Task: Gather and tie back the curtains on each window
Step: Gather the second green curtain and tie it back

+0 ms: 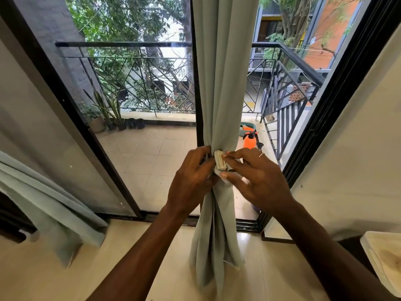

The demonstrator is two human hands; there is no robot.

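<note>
Grey-green fabric curtain (pixel 219 83) hangs bunched before a black-framed glass balcony door (pixel 196 83), cinched at mid-height. A person's left hand (pixel 191 179) grips the gathered folds with curled fingers, and the right hand (pixel 256 177) pinches a cream cloth tie-back (pixel 220 162) against them. An orange spray bottle (pixel 249 141) stands outside.

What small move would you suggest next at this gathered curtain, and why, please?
Probably pull the pale tie snug and fasten it: the curtain is already bunched, the left hand holds the gather, and the right hand pinches the tie.
</note>
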